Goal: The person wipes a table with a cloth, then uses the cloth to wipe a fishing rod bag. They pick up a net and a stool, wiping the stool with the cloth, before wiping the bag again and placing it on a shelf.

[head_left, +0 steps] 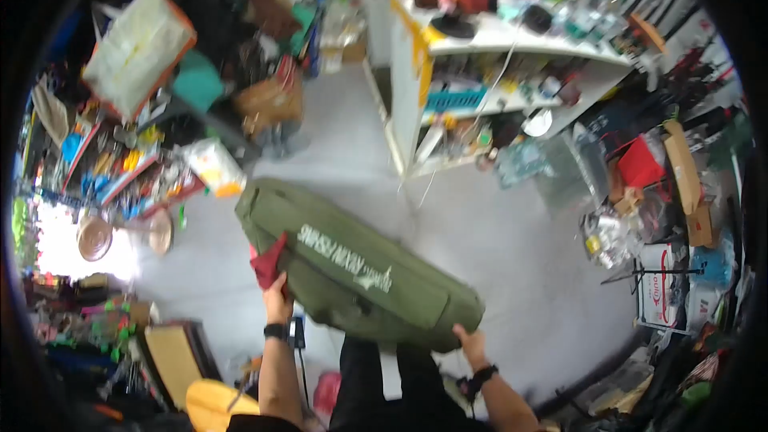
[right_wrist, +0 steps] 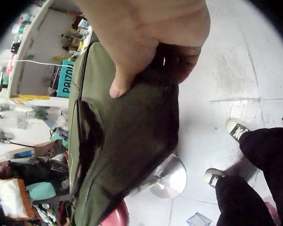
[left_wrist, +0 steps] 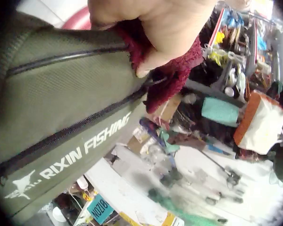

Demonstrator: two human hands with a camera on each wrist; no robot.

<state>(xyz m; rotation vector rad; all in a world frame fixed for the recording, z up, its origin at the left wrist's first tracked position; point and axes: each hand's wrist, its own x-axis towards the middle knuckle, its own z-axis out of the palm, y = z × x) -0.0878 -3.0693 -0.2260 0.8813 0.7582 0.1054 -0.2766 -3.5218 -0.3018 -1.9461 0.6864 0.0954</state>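
Note:
A long olive-green fishing bag [head_left: 360, 264] with white "RIXIN FISHING" lettering is held up slantwise in front of the person's legs. At its left end the left hand [head_left: 278, 302] grips the bag together with a dark red cloth [left_wrist: 179, 80]; the thumb presses over the cloth beside the black zipper [left_wrist: 80, 123]. The right hand [head_left: 470, 344] pinches the lower right end, thumb on the near face and fingers behind, as the right wrist view shows. Those fingers are partly hidden by the bag.
A white shelf unit [head_left: 416, 104] loaded with small goods stands ahead. Boxes and a red item [head_left: 640, 162] crowd the right side. To the left are racks of goods and a round wooden-looking stool [head_left: 96, 238]. Grey floor [head_left: 544, 272] lies around the bag.

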